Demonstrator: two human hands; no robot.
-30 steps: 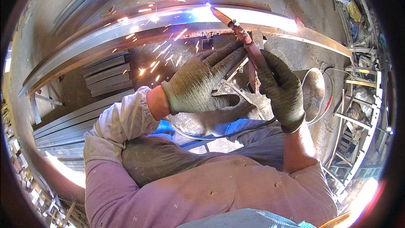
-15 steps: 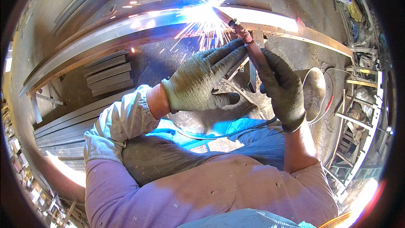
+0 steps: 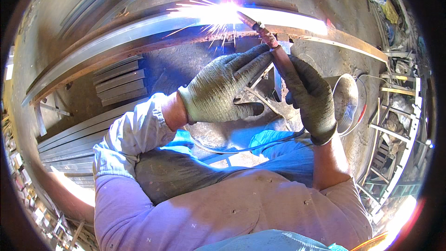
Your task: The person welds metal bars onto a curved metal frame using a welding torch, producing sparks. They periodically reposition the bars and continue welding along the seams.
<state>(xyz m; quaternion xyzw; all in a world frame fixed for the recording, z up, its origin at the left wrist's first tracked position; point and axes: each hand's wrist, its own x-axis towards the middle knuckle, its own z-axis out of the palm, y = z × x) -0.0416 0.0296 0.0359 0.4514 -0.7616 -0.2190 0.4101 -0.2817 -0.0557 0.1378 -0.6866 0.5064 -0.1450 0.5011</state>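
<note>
In my right hand (image 3: 316, 102), gloved and closed, is a welding torch (image 3: 283, 60) with a reddish wrapped neck slanting up and to the left. A bright arc (image 3: 225, 13) burns at its tip and throws sparks over a long metal bar (image 3: 125, 35). The glare hides the tip and the spot beneath it. My left hand (image 3: 218, 88), in the same kind of grey-green glove, is held flat with fingers stretched out and thumb apart. Its fingertips lie against or right beside the torch's neck; which one I cannot tell.
Short grey metal profiles (image 3: 121, 83) are stacked on the floor at left, with longer ones (image 3: 74, 146) nearer me. A dark cable (image 3: 241, 150) runs across below my hands. On the right stand a pale rounded container (image 3: 346, 102) and a ladder-like metal frame (image 3: 395, 153).
The arc's glare and the spray of sparks have shrunk, with the sparks now mostly flying left and down. Both hands and the torch stay almost where they were.
</note>
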